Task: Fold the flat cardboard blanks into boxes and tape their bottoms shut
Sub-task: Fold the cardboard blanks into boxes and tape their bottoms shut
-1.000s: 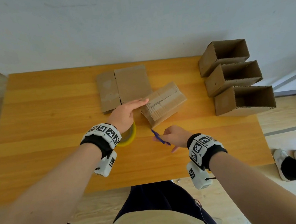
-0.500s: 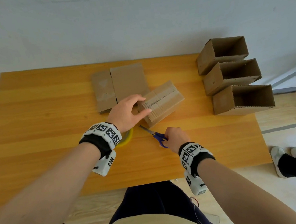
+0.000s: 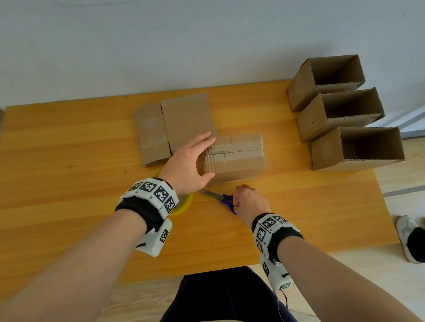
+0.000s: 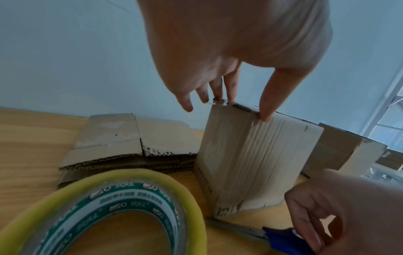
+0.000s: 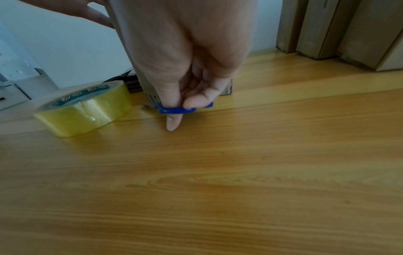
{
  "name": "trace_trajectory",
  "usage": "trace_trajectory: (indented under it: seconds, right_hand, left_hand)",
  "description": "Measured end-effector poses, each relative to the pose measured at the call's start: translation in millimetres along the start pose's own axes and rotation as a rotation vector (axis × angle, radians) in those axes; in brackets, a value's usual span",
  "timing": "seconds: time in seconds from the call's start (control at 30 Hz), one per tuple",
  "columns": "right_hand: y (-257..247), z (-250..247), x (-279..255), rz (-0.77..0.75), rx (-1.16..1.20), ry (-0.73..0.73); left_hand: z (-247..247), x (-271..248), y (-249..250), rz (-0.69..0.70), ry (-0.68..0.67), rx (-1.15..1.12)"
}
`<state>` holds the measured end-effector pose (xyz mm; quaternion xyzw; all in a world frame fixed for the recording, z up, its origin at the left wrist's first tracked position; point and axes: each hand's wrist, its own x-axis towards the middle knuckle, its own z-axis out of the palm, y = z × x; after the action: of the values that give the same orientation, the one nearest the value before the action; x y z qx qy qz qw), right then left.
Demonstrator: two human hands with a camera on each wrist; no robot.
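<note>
The box [image 3: 234,158] has been swung round since a second ago: then it lay skewed, one corner toward the near edge; now its long axis runs left to right, square with the table [image 3: 50,177], taped bottom facing up. It stands at mid-table, just right of the flat blanks [image 3: 174,128] and well left of the three finished boxes [image 3: 342,113]. The left hand [image 3: 188,166] is spread over its left end, fingers [image 4: 229,89] apart and fairly straight on the far top edge, thumb on the near one. The scissors [image 3: 223,199], half a second back still carried in, are now laid flat, blades aimed left toward the tape roll [image 4: 104,207]; their blue handle is still pinched by the curled right hand [image 3: 249,201]. Cutting looks finished, so this box is judged ready to be moved to the row at the right.
</note>
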<state>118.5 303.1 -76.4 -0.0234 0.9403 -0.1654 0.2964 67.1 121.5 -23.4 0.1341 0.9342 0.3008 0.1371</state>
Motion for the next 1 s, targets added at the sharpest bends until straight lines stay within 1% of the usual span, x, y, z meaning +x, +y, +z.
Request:
trace_trajectory:
  seconds: [0.1,0.27,0.33,0.37,0.4,0.43,0.5,0.53,0.57,0.6,0.63,0.7,0.83,1.0]
  right_hand:
    - [1,1,1,-0.040,0.020,-0.018]
    - [2,2,3,-0.087,0.019,-0.059]
    - [2,4,1,-0.118,0.040,-0.040]
    - [2,4,-2,-0.149,0.052,-0.002]
    - [0,3,-5,-0.199,0.051,0.067]
    - [-2,1,-9,-0.282,0.038,0.175]
    - [-6,-8,-18,-0.480,0.018,0.455]
    - [-8,-13,-20,-0.550,0.023,0.603]
    - [-8,-19,-21,-0.576,0.018,0.725]
    - [-8,-25,-21,-0.556,-0.005,0.800]
    - [-8,-30,-20,-0.505,-0.036,0.825]
    - [-9,-39,-17,-0.406,-0.094,0.757]
    - [-14,-44,-14,-0.354,-0.161,0.545]
    - [-16,-41,-10,-0.321,-0.196,0.441]
  left_hand:
    - [-1,1,-5,0.012,-0.021,-0.031]
    - [1,-4,-10,0.024,-0.020,-0.027]
    - [2,-7,-9,0.028,-0.004,-0.025]
    - [3,-9,-9,0.029,0.011,-0.016]
    - [4,-11,-8,0.027,0.031,0.004]
    - [4,-14,-7,0.024,0.052,0.039]
    - [6,-21,-3,0.033,0.083,0.141]
    - [7,-24,0,0.053,0.091,0.198]
    - [9,-27,3,0.076,0.091,0.257]
    - [11,-29,7,0.094,0.082,0.317]
    - [14,-30,10,0.104,0.070,0.374]
    - [18,-29,15,0.104,0.054,0.453]
    - [27,-25,19,0.088,0.040,0.534]
    - [34,-23,23,0.054,-0.012,0.538]
